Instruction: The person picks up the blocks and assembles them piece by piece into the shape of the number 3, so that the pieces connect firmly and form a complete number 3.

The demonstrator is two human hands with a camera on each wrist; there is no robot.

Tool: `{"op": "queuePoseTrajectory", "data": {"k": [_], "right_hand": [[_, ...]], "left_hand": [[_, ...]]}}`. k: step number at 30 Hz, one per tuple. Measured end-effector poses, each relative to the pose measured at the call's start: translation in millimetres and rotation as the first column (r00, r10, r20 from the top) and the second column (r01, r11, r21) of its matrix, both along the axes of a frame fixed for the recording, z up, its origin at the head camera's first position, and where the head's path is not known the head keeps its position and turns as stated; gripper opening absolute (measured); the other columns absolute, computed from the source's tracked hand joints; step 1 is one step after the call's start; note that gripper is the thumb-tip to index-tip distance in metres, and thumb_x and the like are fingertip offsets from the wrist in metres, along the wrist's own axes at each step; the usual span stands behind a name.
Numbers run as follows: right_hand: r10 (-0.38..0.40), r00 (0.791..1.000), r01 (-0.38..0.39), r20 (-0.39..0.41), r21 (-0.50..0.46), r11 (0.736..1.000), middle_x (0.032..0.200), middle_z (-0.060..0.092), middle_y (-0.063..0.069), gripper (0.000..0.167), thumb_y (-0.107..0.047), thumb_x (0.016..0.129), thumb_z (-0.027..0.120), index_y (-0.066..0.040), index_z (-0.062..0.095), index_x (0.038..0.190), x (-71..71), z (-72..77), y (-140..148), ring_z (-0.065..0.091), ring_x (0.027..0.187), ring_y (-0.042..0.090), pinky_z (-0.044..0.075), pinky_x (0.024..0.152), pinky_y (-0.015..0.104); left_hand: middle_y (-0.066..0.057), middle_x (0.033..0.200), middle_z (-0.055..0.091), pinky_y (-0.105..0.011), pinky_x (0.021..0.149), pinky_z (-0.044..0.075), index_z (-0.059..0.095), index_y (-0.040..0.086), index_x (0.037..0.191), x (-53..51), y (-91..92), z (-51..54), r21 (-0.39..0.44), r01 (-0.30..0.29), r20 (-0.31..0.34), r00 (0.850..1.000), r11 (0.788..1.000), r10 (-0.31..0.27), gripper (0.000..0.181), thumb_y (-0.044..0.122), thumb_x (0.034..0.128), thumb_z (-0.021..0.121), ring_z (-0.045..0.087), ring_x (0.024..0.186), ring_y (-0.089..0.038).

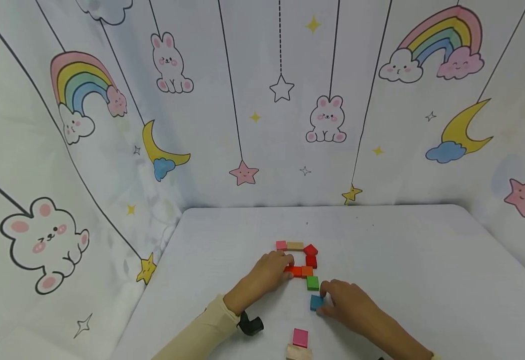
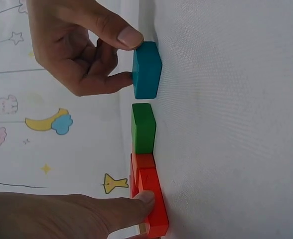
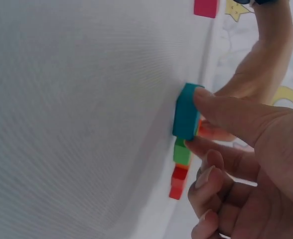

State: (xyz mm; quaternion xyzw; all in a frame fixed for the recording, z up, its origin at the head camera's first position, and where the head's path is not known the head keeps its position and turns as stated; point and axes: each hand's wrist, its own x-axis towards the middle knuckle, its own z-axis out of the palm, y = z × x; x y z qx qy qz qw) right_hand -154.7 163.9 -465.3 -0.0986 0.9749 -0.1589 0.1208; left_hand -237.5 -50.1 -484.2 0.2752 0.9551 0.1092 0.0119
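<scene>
The right hand (image 1: 350,305) pinches a blue block (image 1: 316,302) between thumb and index finger, just below a green block (image 1: 313,283); in the left wrist view a small gap parts the blue block (image 2: 146,70) from the green one (image 2: 144,128). Orange blocks (image 1: 307,271) adjoin the green block's upper left. The left hand (image 1: 269,272) has its thumb and fingers around the left end of the orange-red piece (image 1: 295,271); its thumb rests on that piece in the left wrist view. Above are a red block (image 1: 311,261), a red pentagonal block (image 1: 311,250), a wooden block (image 1: 295,246) and a pink block (image 1: 281,245).
A deep pink block (image 1: 300,338) and a wooden block (image 1: 299,352) lie near the front of the white table (image 1: 379,240). A black band or device (image 1: 250,325) is at the left wrist. A patterned cloth (image 1: 208,100) hangs behind and at the sides.
</scene>
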Motion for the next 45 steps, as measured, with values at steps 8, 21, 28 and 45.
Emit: {"op": "queuePoseTrajectory", "data": {"k": [8, 21, 28, 45], "right_hand": [[-0.053, 0.999, 0.053, -0.012, -0.004, 0.999, 0.084, 0.066, -0.003, 0.04, -0.034, 0.073, 0.097, -0.017, 0.069, 0.096, -5.8, -2.1, -6.1, 0.057, 0.07, 0.012, 0.063, 0.074, 0.038], [-0.068, 0.997, 0.068, -0.039, -0.009, 0.998, 0.083, 0.064, -0.002, 0.039, -0.036, 0.074, 0.096, -0.017, 0.068, 0.093, -8.8, -4.6, -8.3, 0.055, 0.066, 0.012, 0.062, 0.072, 0.036], [-0.048, 0.998, 0.049, -0.041, 0.034, 0.998, 0.086, 0.063, -0.002, 0.042, -0.045, 0.076, 0.093, -0.018, 0.068, 0.096, 7.1, 0.9, -13.7, 0.055, 0.069, 0.013, 0.061, 0.076, 0.041], [0.317, 0.946, -0.322, 0.073, 0.076, 0.944, 0.09, 0.064, -0.01, 0.039, -0.048, 0.08, 0.09, -0.027, 0.073, 0.108, 22.2, -3.8, -52.1, 0.057, 0.078, 0.008, 0.06, 0.086, 0.043]], "left_hand": [[-0.001, 0.107, 0.069, -0.03, 0.087, 0.056, 0.074, 0.018, 0.118, 0.1, 0.1, 0.8, -0.01, -0.002, 0.0, 1.0, 1.0, 0.002, 0.026, 0.031, 0.0954, 0.08, 0.061, 0.094, -0.015], [0.0, 0.105, 0.069, -0.029, 0.087, 0.056, 0.074, 0.019, 0.116, -1.5, 0.1, -1.1, -0.016, 0.004, -0.007, 1.0, 1.0, -0.004, 0.026, 0.031, 0.0948, 0.081, 0.061, 0.093, -0.014], [0.0, 0.106, 0.069, -0.03, 0.088, 0.056, 0.074, 0.019, 0.117, -1.7, 0.4, -1.5, -0.017, 0.007, -0.005, 1.0, 1.0, -0.007, 0.026, 0.033, 0.0956, 0.08, 0.061, 0.094, -0.014], [0.0, 0.107, 0.069, -0.031, 0.087, 0.055, 0.073, 0.019, 0.115, -0.4, 0.6, -1.2, -0.005, -0.003, 0.008, 1.0, 1.0, 0.003, 0.023, 0.03, 0.0961, 0.08, 0.061, 0.095, -0.015]]}}
